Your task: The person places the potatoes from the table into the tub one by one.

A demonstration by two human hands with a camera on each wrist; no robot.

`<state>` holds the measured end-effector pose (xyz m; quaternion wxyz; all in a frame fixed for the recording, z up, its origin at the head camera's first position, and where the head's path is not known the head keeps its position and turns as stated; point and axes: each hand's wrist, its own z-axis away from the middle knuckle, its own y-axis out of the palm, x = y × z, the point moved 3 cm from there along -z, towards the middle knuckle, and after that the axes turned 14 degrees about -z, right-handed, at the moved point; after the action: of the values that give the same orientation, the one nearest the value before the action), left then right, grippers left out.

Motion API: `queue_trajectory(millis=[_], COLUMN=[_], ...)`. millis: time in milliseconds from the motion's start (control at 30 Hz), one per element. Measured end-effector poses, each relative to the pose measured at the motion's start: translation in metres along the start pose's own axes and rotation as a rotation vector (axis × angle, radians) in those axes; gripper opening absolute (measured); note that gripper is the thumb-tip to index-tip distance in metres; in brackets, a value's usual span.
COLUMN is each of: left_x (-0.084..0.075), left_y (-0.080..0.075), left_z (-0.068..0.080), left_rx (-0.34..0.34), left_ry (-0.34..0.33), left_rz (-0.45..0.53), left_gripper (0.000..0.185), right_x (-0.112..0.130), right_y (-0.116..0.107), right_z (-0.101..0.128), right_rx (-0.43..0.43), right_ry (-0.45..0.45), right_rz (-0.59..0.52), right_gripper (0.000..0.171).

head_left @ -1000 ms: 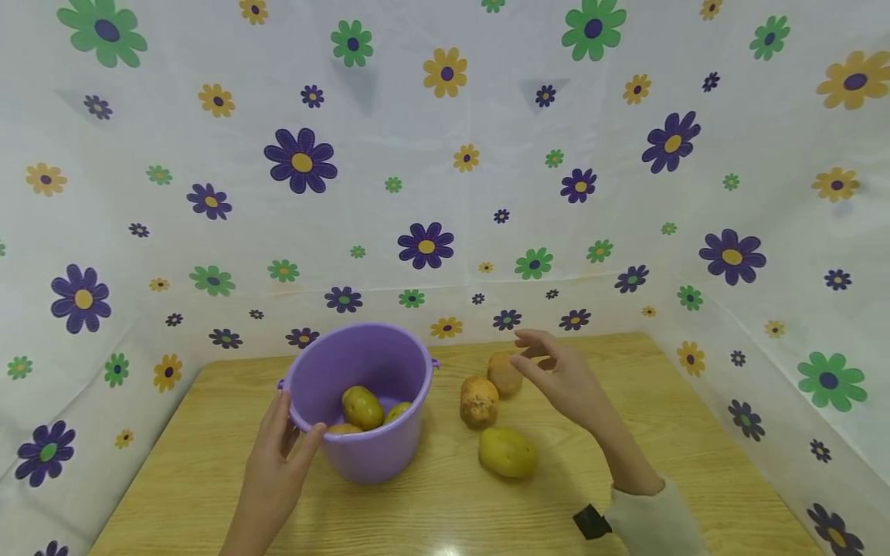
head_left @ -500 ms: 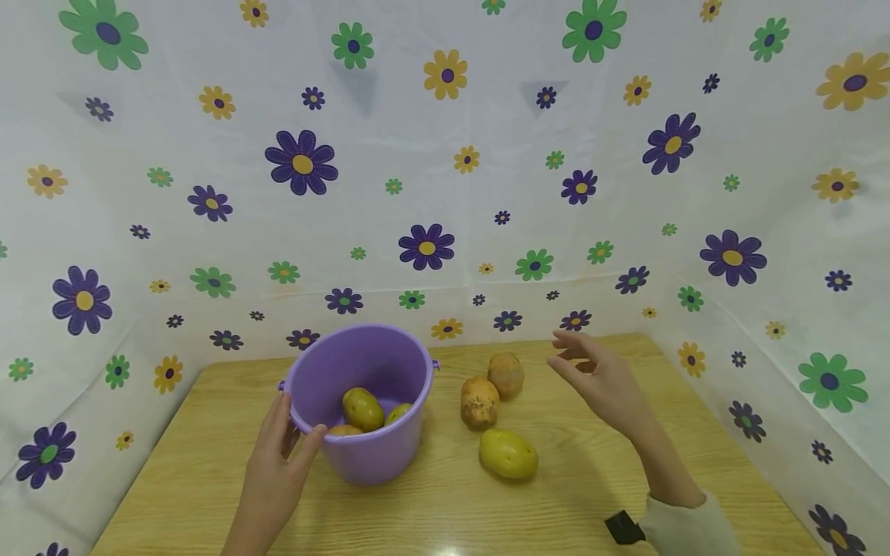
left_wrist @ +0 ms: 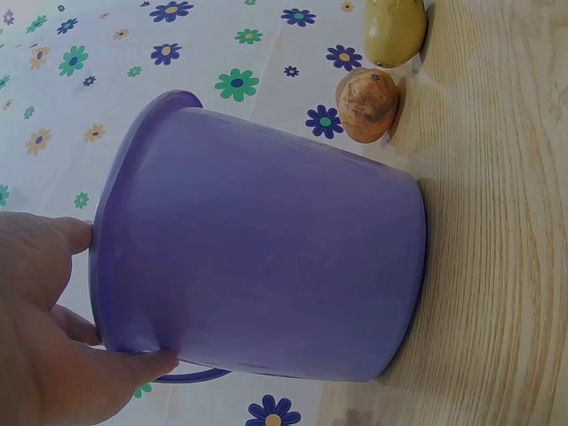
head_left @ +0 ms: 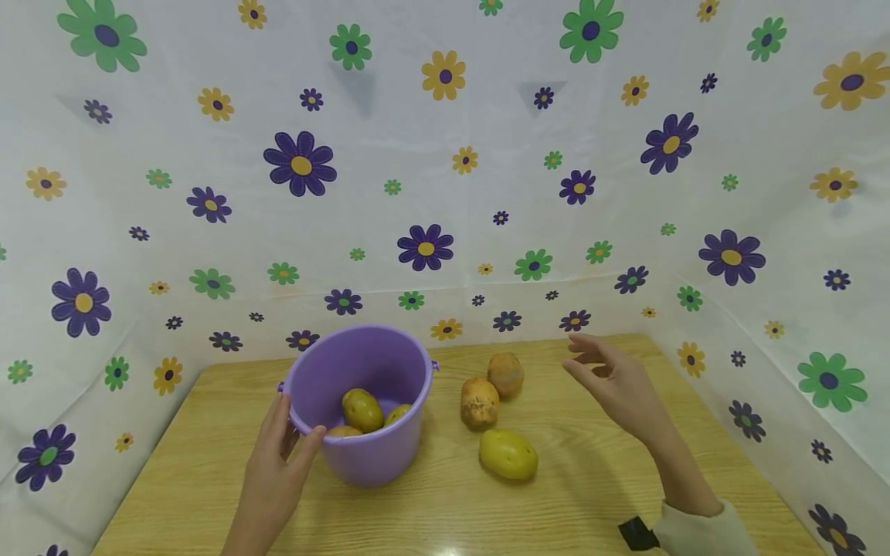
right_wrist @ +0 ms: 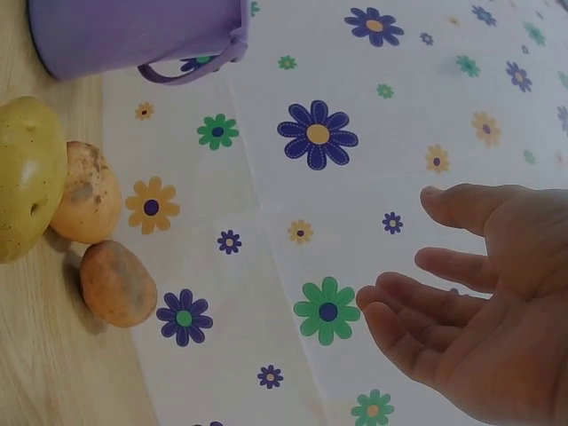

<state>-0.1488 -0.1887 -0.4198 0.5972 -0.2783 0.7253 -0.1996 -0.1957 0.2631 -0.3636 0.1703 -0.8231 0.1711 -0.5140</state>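
A purple bucket stands on the left half of the table. Its near-left rim is gripped by my left hand, thumb and fingers spread along the edge. Inside lie a yellow-green potato, another partly hidden by the wall, and a brownish one mostly hidden. To the bucket's right, two brown potatoes, a nearer one and a farther one, lie close together; a large yellow-green potato lies in front of them. My right hand hovers right of these, fingers loosely bent, holding nothing.
The pale wooden table has a white flower-printed sheet rising behind it and along both sides. The bucket's handle hangs against its side in the right wrist view. A black strap end hangs by the right sleeve.
My right hand has drawn away to the right from above the brown potatoes, uncovering the farther one. My left hand, the bucket and the potatoes have stayed in place.
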Motion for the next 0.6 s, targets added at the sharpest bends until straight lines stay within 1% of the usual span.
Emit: queue_trajectory(millis=[267, 600], left_x=[0.002, 0.004], left_y=[0.000, 0.000], left_z=[0.001, 0.002], left_rx=[0.006, 0.003], left_ry=[-0.007, -0.001], left_rz=[-0.003, 0.003], left_gripper=[0.086, 0.086], right_x=[-0.002, -0.009], right_y=[0.004, 0.014], right_z=[0.003, 0.011], right_rx=[0.012, 0.047], right_ry=[0.000, -0.005], right_rz=[-0.007, -0.024], right_gripper=[0.039, 0.040])
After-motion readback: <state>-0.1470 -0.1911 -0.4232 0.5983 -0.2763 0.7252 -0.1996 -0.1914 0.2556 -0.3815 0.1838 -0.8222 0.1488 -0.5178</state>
